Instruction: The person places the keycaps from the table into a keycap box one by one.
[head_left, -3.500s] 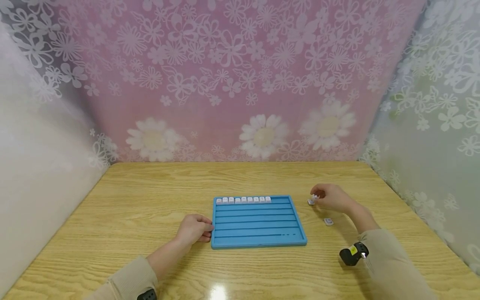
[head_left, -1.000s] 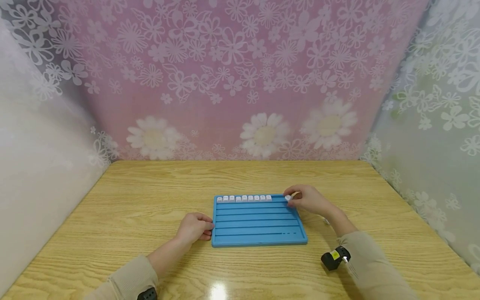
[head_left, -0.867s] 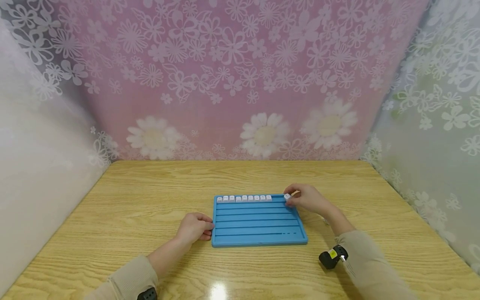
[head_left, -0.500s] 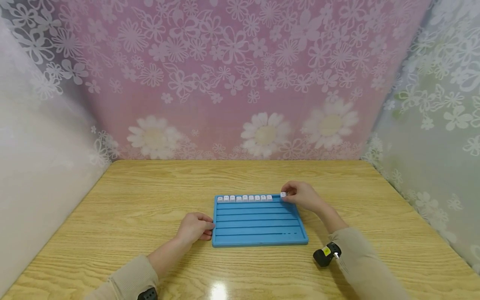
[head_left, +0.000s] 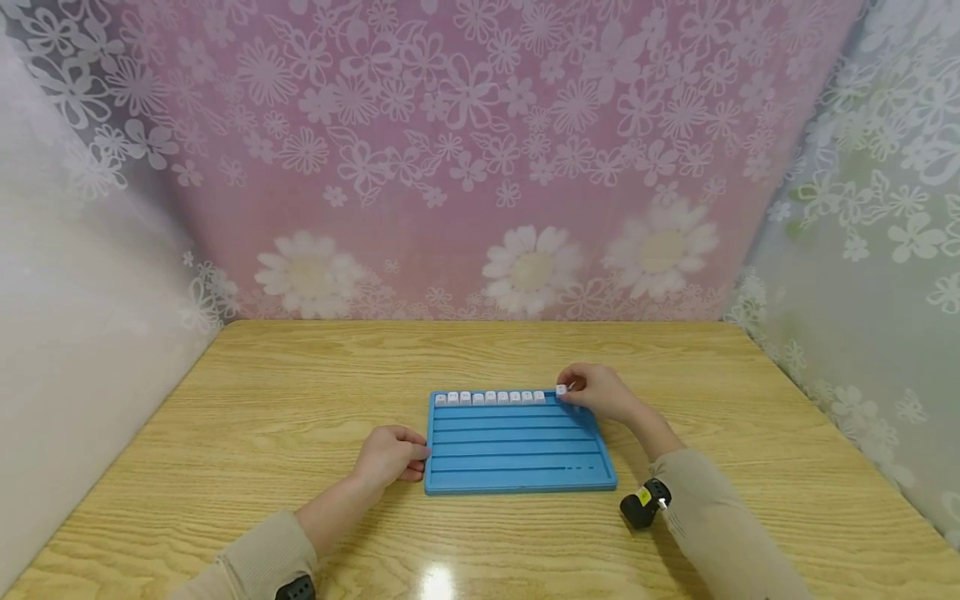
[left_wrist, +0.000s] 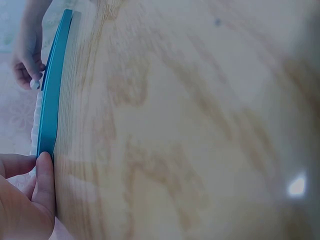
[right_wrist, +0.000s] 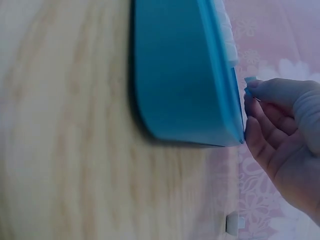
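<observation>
A blue keycap tray with several long grooves lies on the table. White keycaps stand side by side in its top groove, starting at the left end. My right hand pinches one white keycap between thumb and fingertips, just above that groove and right of the row, a small gap from the last one. In the right wrist view the pinched keycap is partly covered by the thumb. My left hand grips the tray's left edge; its thumb lies against the side wall.
One loose keycap rests on the table beyond the tray's right end; my right arm hides it in the head view. The wood-grain table is bounded by flowered cloth at the back and sides.
My right hand has taken a keycap from the table on the right, brought it left over the top groove and turned it upright toward the row. My left hand stays at the tray.
</observation>
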